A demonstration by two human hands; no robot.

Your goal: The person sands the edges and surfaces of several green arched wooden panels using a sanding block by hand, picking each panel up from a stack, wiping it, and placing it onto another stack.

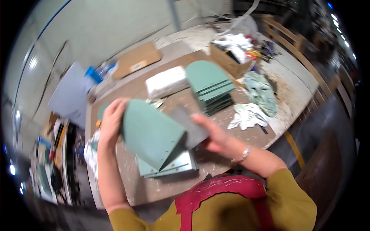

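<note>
A green panel with a rounded end and small holes along its straight edge is held up and tilted above the table. My left hand is closed on its left, rounded side. Behind its right corner, my right hand grips a thin grey sheet, blurred by motion; I cannot tell whether the sheet touches the panel. Directly under the raised panel lies a low stack of pale green panels, partly hidden. Farther off to the right stands a taller stack of similar round-ended green panels.
A white wrapped bundle lies beyond my hands on the brown worktable. On the right are a white cloth, a pale green cloth and a filled cardboard box. A brown board lies at the back.
</note>
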